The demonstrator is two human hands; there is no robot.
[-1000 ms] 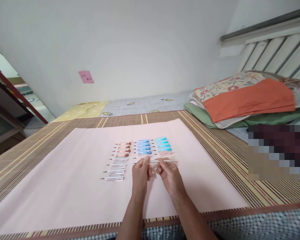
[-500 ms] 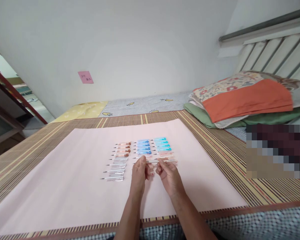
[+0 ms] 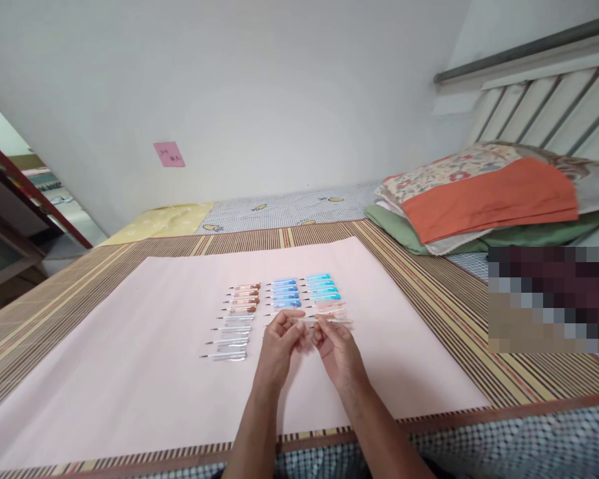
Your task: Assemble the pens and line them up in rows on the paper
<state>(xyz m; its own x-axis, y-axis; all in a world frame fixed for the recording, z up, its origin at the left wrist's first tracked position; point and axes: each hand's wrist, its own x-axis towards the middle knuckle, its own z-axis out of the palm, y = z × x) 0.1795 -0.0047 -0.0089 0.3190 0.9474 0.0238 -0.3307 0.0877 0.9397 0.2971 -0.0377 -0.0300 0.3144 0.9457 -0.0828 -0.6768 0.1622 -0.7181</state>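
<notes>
Small pens lie in three columns on a pale pink sheet (image 3: 130, 372): brown and clear ones (image 3: 237, 319) on the left, blue ones (image 3: 284, 293) in the middle, teal and pink ones (image 3: 324, 289) on the right. My left hand (image 3: 279, 342) and my right hand (image 3: 337, 346) meet just below the middle column. Both pinch a thin clear pen (image 3: 307, 320) that lies crosswise between their fingertips, the left at one end and the right at the other.
The pink sheet lies on a striped woven mat (image 3: 454, 293) spread over a bed. Folded orange and green bedding (image 3: 484, 199) is stacked at the back right. A slatted headboard (image 3: 544, 100) stands behind it. A pink note (image 3: 170, 154) sticks to the white wall.
My hands have stayed at the same spot with the clear pen between them; the left fingers shifted slightly along it. The view drifted a little.
</notes>
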